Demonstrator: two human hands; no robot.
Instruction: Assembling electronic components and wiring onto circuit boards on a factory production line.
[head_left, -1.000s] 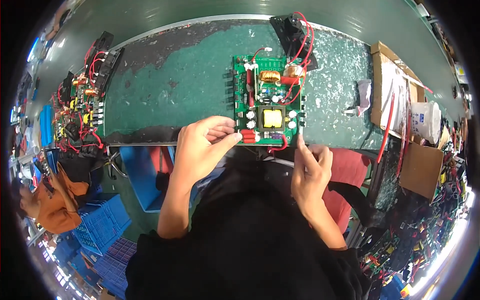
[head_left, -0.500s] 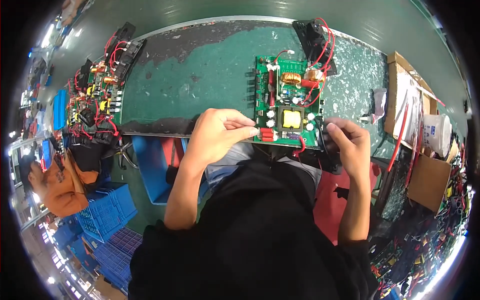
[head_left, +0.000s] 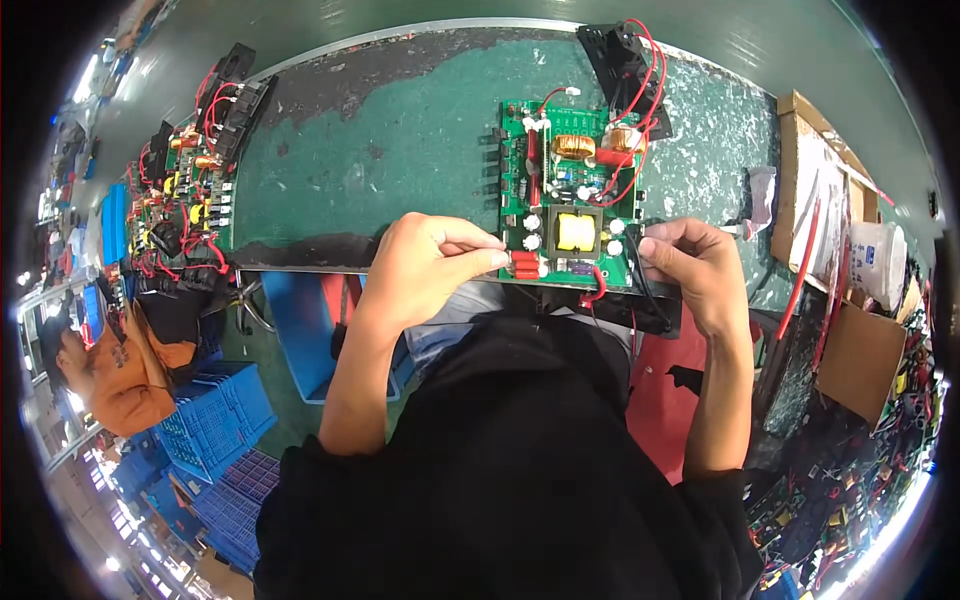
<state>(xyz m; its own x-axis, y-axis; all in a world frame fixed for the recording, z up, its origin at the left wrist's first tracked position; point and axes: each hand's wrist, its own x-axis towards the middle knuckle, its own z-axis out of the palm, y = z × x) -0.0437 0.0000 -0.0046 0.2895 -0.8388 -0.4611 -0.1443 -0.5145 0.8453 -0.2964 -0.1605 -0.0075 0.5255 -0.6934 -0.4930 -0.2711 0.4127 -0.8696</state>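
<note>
A green circuit board (head_left: 572,122) lies at the near edge of the bench, carrying a yellow-wrapped transformer (head_left: 576,232), copper coils (head_left: 574,147) and red capacitors (head_left: 524,265). My left hand (head_left: 415,268) pinches the board's left edge beside those capacitors, thumb against index finger. At the opposite edge, my right hand (head_left: 706,268) has its thumb and fingers closed at the board's near right corner, next to a black wire (head_left: 641,272). Its fingertips partly hide the contact there. A short red wire (head_left: 595,290) bends over the front edge. Red leads run from the board to a black part (head_left: 622,68) behind it.
Several wired boards (head_left: 190,190) with black parts are gathered at the bench's left end. On the right stand a cardboard box (head_left: 790,180) and a white tub (head_left: 877,262). Blue crates (head_left: 215,415) and a person in orange (head_left: 130,385) are at lower left.
My right hand has come in to the board's right edge, and its fingers have closed there. My left hand keeps its pinch. The whole view has shifted slightly.
</note>
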